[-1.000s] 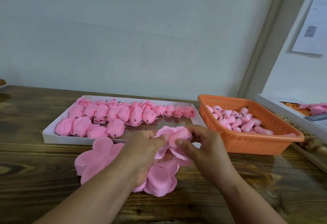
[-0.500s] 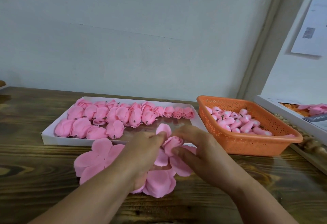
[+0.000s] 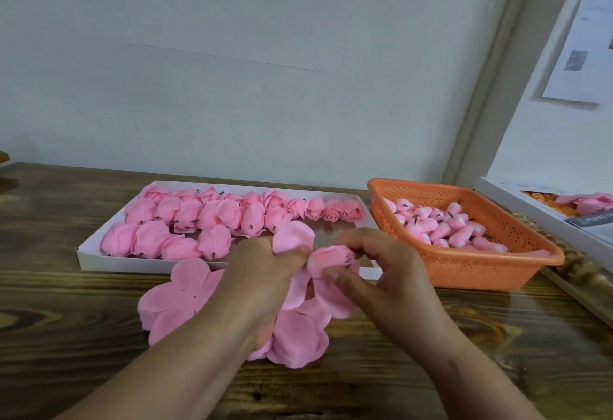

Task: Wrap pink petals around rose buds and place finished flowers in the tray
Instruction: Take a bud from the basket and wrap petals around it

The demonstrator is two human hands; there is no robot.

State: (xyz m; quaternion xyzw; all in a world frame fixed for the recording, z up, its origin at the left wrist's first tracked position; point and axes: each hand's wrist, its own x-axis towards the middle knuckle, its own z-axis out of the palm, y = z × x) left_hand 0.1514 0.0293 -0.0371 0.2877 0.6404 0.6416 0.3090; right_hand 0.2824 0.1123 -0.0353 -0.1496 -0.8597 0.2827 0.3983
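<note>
At six o'clock, spare petal sheets [image 3: 179,300] lie on the wooden table [image 3: 66,336]. Just beyond, a petal [image 3: 293,235] is pinched by the left hand [image 3: 265,273] and the rose bud [image 3: 331,258] by the right hand [image 3: 388,273]; wrapping seems midway. Next, the petal must be folded round, then the flower carried to the white tray [image 3: 99,258] at eleven o'clock. An orange basket [image 3: 481,270] of buds sits at one o'clock

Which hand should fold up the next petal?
Left, probably. The left hand already pinches a raised petal beside the bud, while the right hand grips the bud itself, steadying it.
</note>
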